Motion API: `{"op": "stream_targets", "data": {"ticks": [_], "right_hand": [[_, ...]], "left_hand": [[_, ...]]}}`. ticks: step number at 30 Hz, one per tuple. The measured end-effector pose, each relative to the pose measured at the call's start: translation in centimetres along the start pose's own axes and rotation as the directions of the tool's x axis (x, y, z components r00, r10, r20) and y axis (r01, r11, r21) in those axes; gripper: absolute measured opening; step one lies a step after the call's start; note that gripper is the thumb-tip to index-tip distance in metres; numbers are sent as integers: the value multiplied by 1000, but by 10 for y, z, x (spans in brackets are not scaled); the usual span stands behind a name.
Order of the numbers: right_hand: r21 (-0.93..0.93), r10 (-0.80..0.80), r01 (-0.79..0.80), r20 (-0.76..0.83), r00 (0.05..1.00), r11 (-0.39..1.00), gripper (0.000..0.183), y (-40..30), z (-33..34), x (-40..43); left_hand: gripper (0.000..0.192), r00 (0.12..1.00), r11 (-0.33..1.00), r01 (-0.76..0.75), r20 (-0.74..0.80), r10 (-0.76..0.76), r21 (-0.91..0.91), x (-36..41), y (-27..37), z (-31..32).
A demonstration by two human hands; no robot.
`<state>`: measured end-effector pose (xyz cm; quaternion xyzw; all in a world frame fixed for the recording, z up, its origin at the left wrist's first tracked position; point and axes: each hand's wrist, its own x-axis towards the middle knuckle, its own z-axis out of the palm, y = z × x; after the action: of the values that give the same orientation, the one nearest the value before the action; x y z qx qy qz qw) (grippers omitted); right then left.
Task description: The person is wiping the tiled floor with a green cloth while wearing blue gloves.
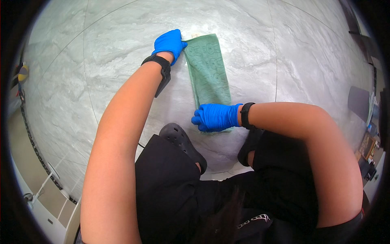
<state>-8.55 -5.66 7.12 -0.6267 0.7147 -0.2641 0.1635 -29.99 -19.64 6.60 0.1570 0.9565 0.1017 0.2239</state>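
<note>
A green cloth [208,70] with embossed bear and rabbit shapes lies lengthwise on the grey marble-patterned floor [249,70], a small pale tag at its far edge. At its far left corner, my left hand [169,44] in a blue glove pinches the fabric. My right hand [214,117], gloved in blue too, is closed over the near end of the cloth, fingers curled; a strip of cloth shows below it. What its fingers grip underneath is hidden.
A dark clog [182,143] is on my left foot, close to the cloth, and another [246,151] is on my right. At the far right stands a grey chair [358,103]. White furniture [39,210] is at the lower left.
</note>
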Motion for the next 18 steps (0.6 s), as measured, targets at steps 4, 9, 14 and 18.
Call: {"op": "stream_targets", "data": {"ticks": [4, 9, 14, 18], "right_hand": [[34, -11, 10, 37, 999, 999, 11, -5, 0, 5], [29, 99, -101, 45, 994, 994, 11, -4, 9, 12], [10, -30, 30, 52, 998, 1000, 13, -3, 9, 15], [30, -62, 60, 106, 992, 998, 13, -5, 17, 5]], "left_hand": [[36, 1000, 1000, -7, -2, 7, 15, 0, 0, 1], [35, 1000, 1000, -11, -15, 11, 14, 0, 2, 2], [35, 1000, 1000, 2, -6, -1, 3, -1, 1, 0], [35, 1000, 1000, -9, -6, 9, -4, 2, 0, -1]]}}
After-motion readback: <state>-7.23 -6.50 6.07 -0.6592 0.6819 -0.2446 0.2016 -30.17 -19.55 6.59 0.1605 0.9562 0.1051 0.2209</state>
